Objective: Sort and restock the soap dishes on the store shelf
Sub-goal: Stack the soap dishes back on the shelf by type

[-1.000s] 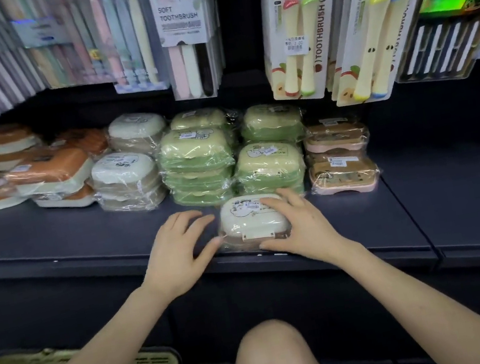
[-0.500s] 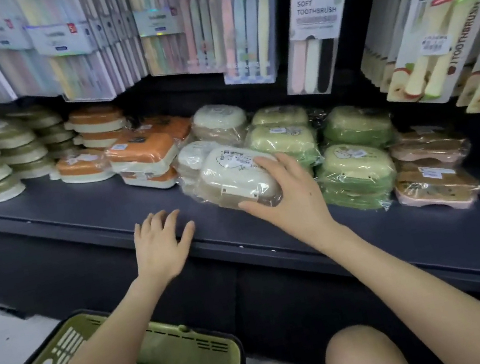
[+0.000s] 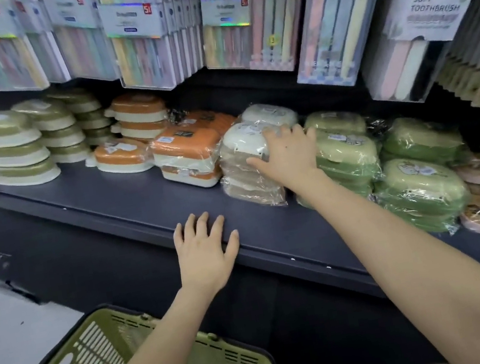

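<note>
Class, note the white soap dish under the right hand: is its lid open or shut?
Shut. The white soap dish has its lid down on the base, front latch tab closed, under clear wrap; the right hand grips it.

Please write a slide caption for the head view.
Right hand holds a white soap dish atop its stack; left hand rests on the shelf.
</note>
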A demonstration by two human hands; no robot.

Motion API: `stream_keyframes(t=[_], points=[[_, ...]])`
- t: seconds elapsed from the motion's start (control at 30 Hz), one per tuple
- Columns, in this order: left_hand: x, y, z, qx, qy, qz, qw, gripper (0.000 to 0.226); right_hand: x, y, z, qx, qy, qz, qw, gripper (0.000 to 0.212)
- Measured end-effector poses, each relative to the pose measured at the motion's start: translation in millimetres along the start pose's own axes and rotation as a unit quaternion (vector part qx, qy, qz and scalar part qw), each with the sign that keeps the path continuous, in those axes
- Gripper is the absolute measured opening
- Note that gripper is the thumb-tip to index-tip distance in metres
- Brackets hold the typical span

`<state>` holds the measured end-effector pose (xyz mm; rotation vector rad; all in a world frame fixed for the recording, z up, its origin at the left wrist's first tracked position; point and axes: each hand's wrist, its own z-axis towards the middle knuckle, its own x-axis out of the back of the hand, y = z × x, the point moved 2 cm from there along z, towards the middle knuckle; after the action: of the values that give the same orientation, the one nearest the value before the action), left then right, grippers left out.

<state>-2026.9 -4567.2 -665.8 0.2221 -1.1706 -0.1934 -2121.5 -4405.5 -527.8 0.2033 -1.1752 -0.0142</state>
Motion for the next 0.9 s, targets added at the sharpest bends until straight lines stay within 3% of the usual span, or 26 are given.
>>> stream_keyframes(t=[0.27, 0.47, 0.63, 0.77, 0.83, 0.9], points=[[3, 1, -1, -0.003, -0.013, 0.0, 1.0, 0.062, -11, 7, 6, 0.005, -0.021, 0.04, 0.999, 0.083], [9, -10, -8, -0.042, -0.008, -0.017, 0.999, 0.058, -14, 20, -11, 0.038, 0.046, 0.075, 0.995, 0.096], [31, -51, -40, -0.024, 0.086, -0.064, 0.994, 0.049, -8, 11, -43, 0.089, 0.123, 0.094, 0.984, 0.075], [28, -110, -80, 0.056, 0.078, -0.059, 0.994, 0.05, -13, -43, -112, 0.214, 0.219, 0.184, 0.934, 0.046], [16, -141, -106, 0.093, 0.025, -0.043, 0.994, 0.052, -34, -75, -156, 0.267, 0.182, 0.238, 0.916, 0.036], [4, -169, -134, 0.129, -0.033, -0.014, 0.991, 0.046, -61, -110, -199, 0.321, 0.08, 0.261, 0.907, 0.033]])
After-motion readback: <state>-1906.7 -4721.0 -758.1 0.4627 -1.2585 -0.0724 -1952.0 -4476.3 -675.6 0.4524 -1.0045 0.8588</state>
